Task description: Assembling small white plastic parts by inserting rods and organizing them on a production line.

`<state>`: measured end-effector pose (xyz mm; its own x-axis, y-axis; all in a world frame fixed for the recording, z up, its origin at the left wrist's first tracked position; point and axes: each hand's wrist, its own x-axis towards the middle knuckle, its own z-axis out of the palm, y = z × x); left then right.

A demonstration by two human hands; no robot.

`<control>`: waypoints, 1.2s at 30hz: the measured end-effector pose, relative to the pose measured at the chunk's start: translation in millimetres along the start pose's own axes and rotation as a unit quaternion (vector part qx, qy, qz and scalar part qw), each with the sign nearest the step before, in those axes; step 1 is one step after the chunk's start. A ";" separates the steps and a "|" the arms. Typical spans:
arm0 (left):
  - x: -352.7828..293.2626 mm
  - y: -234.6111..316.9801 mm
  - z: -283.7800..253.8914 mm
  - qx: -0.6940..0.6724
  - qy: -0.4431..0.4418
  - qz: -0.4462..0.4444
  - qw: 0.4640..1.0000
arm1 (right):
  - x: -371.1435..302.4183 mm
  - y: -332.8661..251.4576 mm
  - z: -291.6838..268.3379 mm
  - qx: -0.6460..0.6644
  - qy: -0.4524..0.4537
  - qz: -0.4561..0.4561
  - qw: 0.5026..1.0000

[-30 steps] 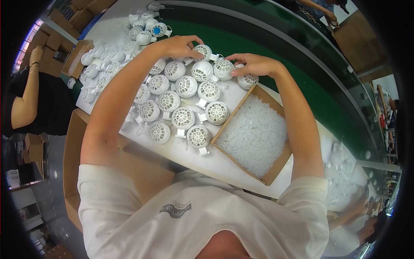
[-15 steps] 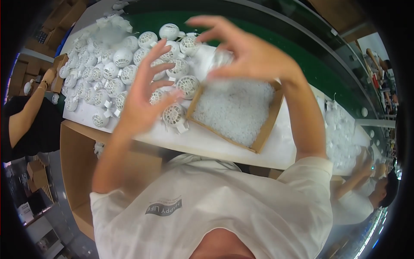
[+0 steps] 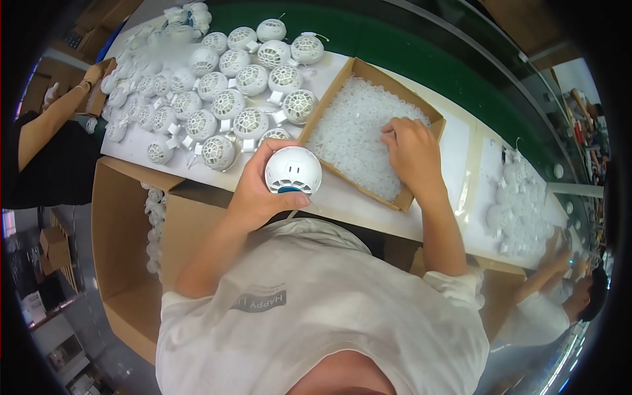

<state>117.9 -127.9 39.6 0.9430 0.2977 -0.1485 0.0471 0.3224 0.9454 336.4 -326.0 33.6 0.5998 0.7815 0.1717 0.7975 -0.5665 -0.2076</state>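
Observation:
My left hand (image 3: 255, 191) is wrapped round a white ball-shaped device (image 3: 293, 168), held up in front of the table's near edge. Two small slots mark its smooth face, and below them are vent openings with blue showing inside. Over a shallow cardboard box (image 3: 409, 197) my right hand (image 3: 413, 153) bends down, fingertips pinched together; whatever they hold is too small to make out. Small clear plastic pieces (image 3: 352, 125) fill that box. Left of it, many similar white balls with lattice grilles (image 3: 251, 80) stand in rows, with small white tabs and cords between them.
A large open carton (image 3: 125, 263) stands below the table at left, with more white balls (image 3: 155, 227) inside. Another person's arm (image 3: 59, 118) reaches in at far left. Clear or white pieces (image 3: 517, 210) are heaped at right, near another person (image 3: 543, 313). A green strip (image 3: 368, 33) runs behind.
Both hands were raised, fingers spread, above the table. Now my left hand holds a white ball-shaped device near me, and my right hand has come down into the box of clear pieces.

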 end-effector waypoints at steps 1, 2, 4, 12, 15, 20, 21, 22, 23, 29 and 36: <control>1.5 0.6 -3.3 -0.001 0.003 -0.004 1.000 | -0.8 -1.7 1.2 0.021 -0.009 0.013 1.000; 3.7 1.8 -7.2 0.040 0.014 0.041 0.998 | -1.1 -4.3 2.5 0.041 -0.018 0.026 0.999; 7.2 5.5 -13.3 0.121 0.033 0.125 0.984 | 3.0 -7.9 0.6 0.051 0.040 0.019 0.998; 11.5 15.1 8.3 -0.401 0.085 -0.049 0.911 | -8.1 -37.9 -21.4 0.299 0.117 0.006 0.947; 24.9 1.8 5.8 -0.465 0.027 -0.065 0.882 | -12.3 -45.8 -21.6 0.413 0.061 0.061 0.907; 26.3 3.4 15.3 -0.276 -0.060 0.024 0.959 | -17.3 -42.5 -18.9 0.521 0.010 0.120 0.845; 27.8 3.2 16.2 -0.277 -0.063 0.019 0.959 | -17.9 -42.2 -18.3 0.575 0.018 0.108 0.810; 28.9 2.9 16.8 -0.265 -0.092 0.021 0.960 | -18.4 -42.0 -17.8 0.628 0.025 0.095 0.772; 29.7 2.5 17.3 -0.252 -0.119 0.024 0.960 | -19.0 -42.1 -17.6 0.628 0.027 0.099 0.772; 33.3 6.7 30.5 -0.179 -0.081 0.036 0.980 | -17.4 -49.1 -22.5 0.707 0.023 0.031 0.706; 35.4 10.0 35.8 0.045 0.024 0.093 0.994 | -20.8 -62.3 -20.6 0.724 0.026 -0.005 0.690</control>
<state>163.6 -146.3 54.3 0.9217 0.3873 0.0205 -0.0960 0.1765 0.9796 275.6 -312.3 62.8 0.6257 0.7522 0.2067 -0.0758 0.3223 -0.9436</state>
